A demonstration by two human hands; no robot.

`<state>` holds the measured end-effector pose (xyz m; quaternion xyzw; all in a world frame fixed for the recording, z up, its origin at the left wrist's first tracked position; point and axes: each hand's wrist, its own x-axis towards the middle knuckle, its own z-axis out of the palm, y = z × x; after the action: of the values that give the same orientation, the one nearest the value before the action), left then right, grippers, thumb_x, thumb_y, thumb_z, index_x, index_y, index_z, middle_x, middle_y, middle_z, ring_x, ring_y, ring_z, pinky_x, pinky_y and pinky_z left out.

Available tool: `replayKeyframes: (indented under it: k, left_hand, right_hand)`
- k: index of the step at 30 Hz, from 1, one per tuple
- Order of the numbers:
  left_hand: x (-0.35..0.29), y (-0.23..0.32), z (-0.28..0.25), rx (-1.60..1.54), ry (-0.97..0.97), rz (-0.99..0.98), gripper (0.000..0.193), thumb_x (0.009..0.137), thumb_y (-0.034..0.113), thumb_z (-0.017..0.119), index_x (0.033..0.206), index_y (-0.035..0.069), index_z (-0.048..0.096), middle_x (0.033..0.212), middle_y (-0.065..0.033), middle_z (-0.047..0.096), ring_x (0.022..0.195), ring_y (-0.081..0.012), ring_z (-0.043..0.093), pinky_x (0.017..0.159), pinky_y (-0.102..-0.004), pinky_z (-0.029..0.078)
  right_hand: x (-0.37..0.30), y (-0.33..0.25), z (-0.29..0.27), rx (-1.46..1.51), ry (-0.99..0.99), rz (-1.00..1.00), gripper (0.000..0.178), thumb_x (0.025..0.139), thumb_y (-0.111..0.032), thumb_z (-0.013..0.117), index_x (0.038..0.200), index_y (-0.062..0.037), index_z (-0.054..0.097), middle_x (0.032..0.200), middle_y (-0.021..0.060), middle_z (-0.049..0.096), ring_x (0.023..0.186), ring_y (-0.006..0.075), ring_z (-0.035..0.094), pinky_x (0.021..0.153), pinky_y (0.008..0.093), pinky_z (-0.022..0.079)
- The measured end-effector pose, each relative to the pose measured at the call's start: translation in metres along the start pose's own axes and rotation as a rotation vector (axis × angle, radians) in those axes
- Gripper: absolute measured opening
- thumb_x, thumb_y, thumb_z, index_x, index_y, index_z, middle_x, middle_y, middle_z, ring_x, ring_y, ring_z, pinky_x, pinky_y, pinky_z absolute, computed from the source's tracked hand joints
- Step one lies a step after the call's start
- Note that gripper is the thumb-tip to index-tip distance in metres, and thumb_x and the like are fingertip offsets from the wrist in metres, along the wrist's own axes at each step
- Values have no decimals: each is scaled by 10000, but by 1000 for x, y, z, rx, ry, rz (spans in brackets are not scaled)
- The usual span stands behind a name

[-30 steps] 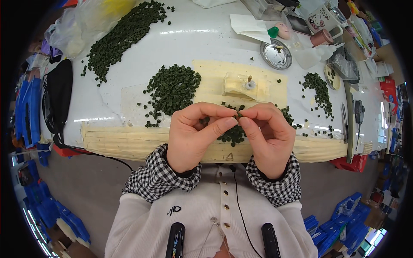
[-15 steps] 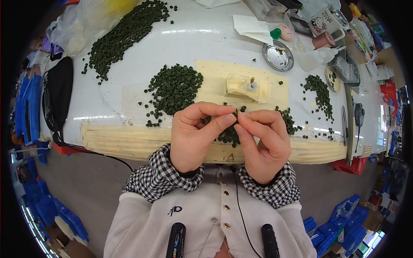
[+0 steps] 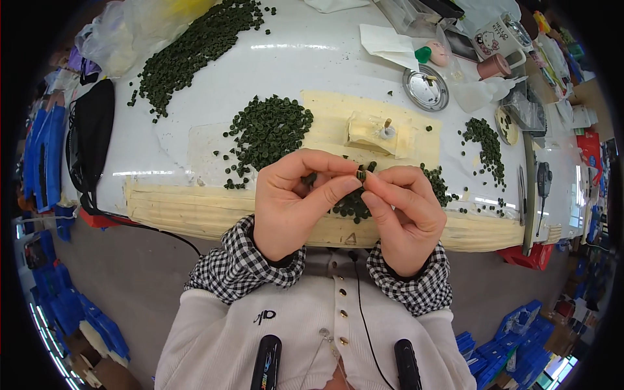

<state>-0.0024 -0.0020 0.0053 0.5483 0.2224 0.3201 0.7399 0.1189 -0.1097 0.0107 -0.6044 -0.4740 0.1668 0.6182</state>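
Note:
Above the table's front edge, my left hand (image 3: 286,205) is closed in a pinch, thumb and forefinger on a small dark green cap-shaped piece (image 3: 361,175). My right hand (image 3: 409,214) meets it from the other side, its thumb and forefinger pinched at the same piece. Dark green shows between the curled left fingers; I cannot tell whether it is held. Below the fingertips lies a small heap of green pieces (image 3: 353,208), partly hidden by the hands. Beyond them stands a tape-covered block (image 3: 370,135) with a short upright pin. Left of it is a larger heap of pieces (image 3: 270,130).
A long pile of green pieces (image 3: 195,55) lies far left beside plastic bags (image 3: 110,45). Another pile (image 3: 484,146) is at right, near tweezers (image 3: 521,188). A round metal dish (image 3: 426,88), a squeeze bottle (image 3: 478,94) and a mug (image 3: 497,39) stand far right.
My hands have drawn slightly apart at the fingertips, the right one moving a little to the right. The green piece between them shows more plainly. The whole view has shifted slightly.

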Motion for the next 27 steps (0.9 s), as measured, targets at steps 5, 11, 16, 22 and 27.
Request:
replayKeyframes:
  k: [5, 11, 16, 22, 27]
  left_hand:
    - [0, -3, -2, 15, -10, 13, 150, 825, -32, 665, 972, -8, 672, 764, 33, 598, 636, 0, 427, 560, -148, 359]
    - [0, -3, -2, 19, -5, 25, 150, 820, -32, 670, 969, -12, 670, 727, 43, 569, 617, 3, 412, 546, -146, 344]
    - [0, -2, -2, 40, 22, 8, 149, 818, -28, 676, 966, -12, 671, 677, 64, 514, 594, 5, 392, 536, -146, 330]
    - [2, -5, -3, 44, 33, 30, 143, 819, -24, 678, 961, -12, 673, 664, 72, 494, 581, 6, 378, 527, -147, 318]
    - [2, -4, -5, 78, 10, 8, 143, 824, -57, 646, 963, -23, 641, 864, -62, 641, 761, -77, 565, 702, -199, 450]
  right_hand:
    - [0, -1, 0, -17, 4, 12, 274, 748, 77, 700, 1007, -10, 692, 936, 87, 619, 804, 144, 596, 687, 225, 483]
    - [-1, 1, 0, -23, 24, 1, 273, 744, 58, 709, 1008, -9, 691, 932, 89, 623, 798, 151, 596, 692, 235, 484]
    - [22, -7, -18, -272, 117, -41, 288, 748, 14, 713, 1032, -18, 678, 903, 92, 614, 784, 169, 588, 692, 259, 471]
    - [64, 3, -28, -731, -21, -270, 181, 744, -56, 716, 912, -20, 659, 810, 99, 562, 739, 250, 548, 649, 329, 445]
    - [67, 7, -23, -716, -35, -265, 140, 739, -54, 719, 860, -22, 655, 768, 95, 564, 729, 254, 540, 640, 334, 441]
